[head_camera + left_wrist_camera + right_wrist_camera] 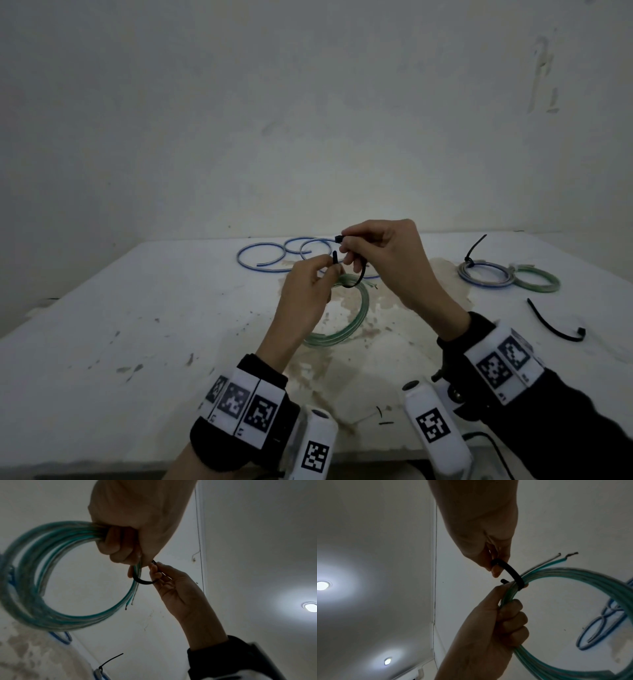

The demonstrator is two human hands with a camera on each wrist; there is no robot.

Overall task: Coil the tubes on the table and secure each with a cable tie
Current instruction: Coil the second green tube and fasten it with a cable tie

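Note:
A coil of green tube [346, 329] hangs above the table, and my left hand [329, 270] grips it at the top. A black cable tie [358, 275] loops under the bundle. Its tail end sticks up by my left thumb. My right hand [346, 246] pinches the tie's head end just above the coil. In the left wrist view my left hand [123, 545] curls round the green coil [34, 574], and the cable tie [142, 582] curves over to my right hand [154, 569]. The right wrist view shows my right hand [494, 566] pinching the cable tie [511, 573] across the green coil [590, 577].
A loose blue tube [263, 257] lies uncoiled at the back of the white stained table [137, 325]. At the right rest a blue coil [486, 275] with a black tie on it and another green coil [537, 279]. A spare black cable tie [551, 323] lies near the right edge.

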